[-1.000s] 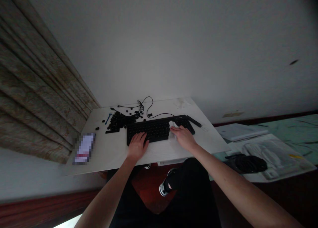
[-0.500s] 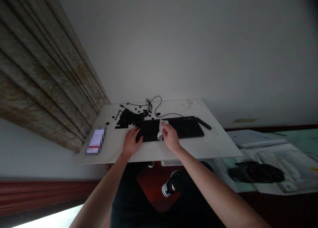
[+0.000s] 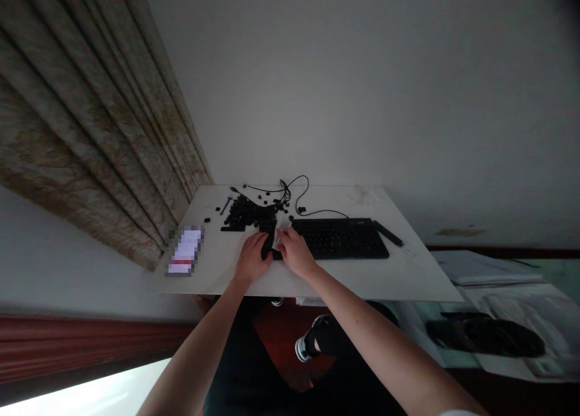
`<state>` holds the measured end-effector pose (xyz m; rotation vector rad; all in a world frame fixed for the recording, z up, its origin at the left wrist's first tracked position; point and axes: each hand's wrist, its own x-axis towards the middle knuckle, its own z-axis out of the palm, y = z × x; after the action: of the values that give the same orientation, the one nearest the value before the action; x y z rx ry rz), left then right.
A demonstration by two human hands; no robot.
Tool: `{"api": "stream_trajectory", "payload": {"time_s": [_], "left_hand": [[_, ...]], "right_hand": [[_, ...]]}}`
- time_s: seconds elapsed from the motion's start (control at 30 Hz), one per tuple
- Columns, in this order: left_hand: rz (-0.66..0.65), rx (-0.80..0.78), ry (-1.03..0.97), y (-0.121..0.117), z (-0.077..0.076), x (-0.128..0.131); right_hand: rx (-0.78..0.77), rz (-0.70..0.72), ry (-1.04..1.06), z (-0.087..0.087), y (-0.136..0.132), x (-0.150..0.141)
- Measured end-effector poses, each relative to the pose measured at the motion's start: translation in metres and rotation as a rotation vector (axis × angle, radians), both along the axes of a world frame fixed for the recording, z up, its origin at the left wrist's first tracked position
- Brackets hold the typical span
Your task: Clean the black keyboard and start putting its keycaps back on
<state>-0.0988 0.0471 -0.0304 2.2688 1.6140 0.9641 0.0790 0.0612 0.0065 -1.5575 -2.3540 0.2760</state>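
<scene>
A black keyboard [image 3: 344, 239] lies flat on the white table in front of me. My left hand [image 3: 252, 257] grips its left end, with the fingers over the top and the thumb by the near edge. In my right hand [image 3: 295, 251] is a crumpled white tissue [image 3: 281, 225], pinched and pressed onto the left part of the keyboard, close beside my left hand. Behind that end is a heap of loose black keycaps [image 3: 247, 211], with several more scattered around it.
A thin blue tool [image 3: 226, 205] rests left of the heap. The keyboard's black cable [image 3: 308, 192] loops toward the wall. At the table's left is a phone [image 3: 185, 251], pixelated. A black strip [image 3: 388, 233] lies off the keyboard's right end. A curtain [image 3: 113, 126] hangs at left.
My right hand has slid the tissue leftward along the keyboard, close to my left hand. The left hand stays at the keyboard's end. The view has shifted slightly.
</scene>
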Motion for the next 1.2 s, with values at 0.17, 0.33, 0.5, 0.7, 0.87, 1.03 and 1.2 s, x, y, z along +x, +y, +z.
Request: {"api": "stream_trajectory", "payload": {"time_s": [0.17, 0.33, 0.5, 0.7, 0.87, 1.03, 1.2], "left_hand": [[0.002, 0.0, -0.001, 0.0, -0.001, 0.0], [-0.004, 0.005, 0.013, 0.001, -0.002, 0.001], [-0.012, -0.004, 0.013, 0.003, -0.003, -0.001], [-0.014, -0.007, 0.003, 0.002, -0.003, -0.002], [-0.01, -0.009, -0.007, 0.002, -0.002, 0.001], [-0.012, -0.018, -0.001, 0.002, -0.001, -0.001], [-0.006, -0.02, 0.002, 0.001, 0.0, -0.001]], "right_hand": [[0.057, 0.104, 0.0, -0.003, 0.005, 0.008], [0.053, 0.216, 0.033, -0.003, 0.008, 0.005], [0.067, 0.304, 0.042, -0.003, 0.006, -0.009], [0.041, 0.345, -0.16, 0.011, 0.003, 0.005], [-0.002, 0.262, -0.232, 0.023, 0.003, 0.009], [0.021, 0.248, -0.186, 0.019, -0.001, -0.005], [0.014, 0.238, -0.234, 0.018, -0.002, 0.024]]}}
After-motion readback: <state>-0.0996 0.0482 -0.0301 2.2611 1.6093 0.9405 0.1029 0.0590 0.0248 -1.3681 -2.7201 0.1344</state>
